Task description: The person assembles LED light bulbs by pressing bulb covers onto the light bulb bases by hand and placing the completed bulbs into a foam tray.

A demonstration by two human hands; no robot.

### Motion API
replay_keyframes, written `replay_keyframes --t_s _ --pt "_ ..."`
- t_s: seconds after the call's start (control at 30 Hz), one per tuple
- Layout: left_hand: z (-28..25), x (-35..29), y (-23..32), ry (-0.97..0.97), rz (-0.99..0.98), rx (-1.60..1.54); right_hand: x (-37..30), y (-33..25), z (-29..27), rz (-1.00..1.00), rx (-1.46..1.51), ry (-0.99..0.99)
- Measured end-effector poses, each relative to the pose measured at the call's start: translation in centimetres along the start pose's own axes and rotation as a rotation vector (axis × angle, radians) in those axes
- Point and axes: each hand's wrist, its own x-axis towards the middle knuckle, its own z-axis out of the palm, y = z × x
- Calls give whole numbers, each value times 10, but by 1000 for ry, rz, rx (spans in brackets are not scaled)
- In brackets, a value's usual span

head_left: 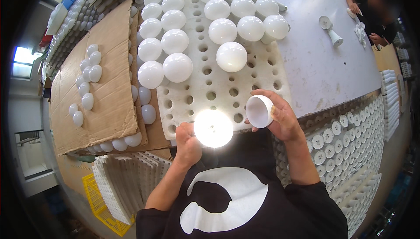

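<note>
My left hand (187, 146) is closed around the side of a lit bulb (213, 128); its round face glares so strongly that its edges are washed out. In my right hand (286, 121) is a white, hollow, dome-shaped bulb cover (258, 112), its open mouth turned toward the lit bulb. The two pieces are apart. Both hands are at the near edge of a white foam tray (221, 83) with rows of holes. Rows of white round bulbs (178, 67) stand in its left and far parts, and a single bulb (231, 57) sits nearest the middle.
A cardboard sheet (100, 94) on the left carries several smaller white domes (87, 101). Loose bulb parts (335, 38) lie on the pale table (323, 72). Rows of bulb bases (328, 136) stand at lower right, foam trays (114, 186) at lower left. Another person (372, 15) works at far right.
</note>
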Motion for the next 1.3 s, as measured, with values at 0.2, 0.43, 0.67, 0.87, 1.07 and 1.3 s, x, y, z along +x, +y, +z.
replay_keyframes --t_s 0.2,0.43,0.67,0.87,1.07,1.3 --pt "-9 -3 -8 -37 27 114 -1 4 -5 -5 48 7" --pt "-2 -6 -2 -8 56 138 -4 3 -2 -1 100 8" --pt "-13 -8 4 -181 6 206 -6 10 10 53 195 3" --pt "-12 -9 27 -313 25 470 -5 7 33 110 191 -17" --pt "-14 -13 28 -366 -50 544 -8 4 33 182 139 -45" --pt "-19 -15 24 -403 7 716 -10 6 30 193 -22 -24"
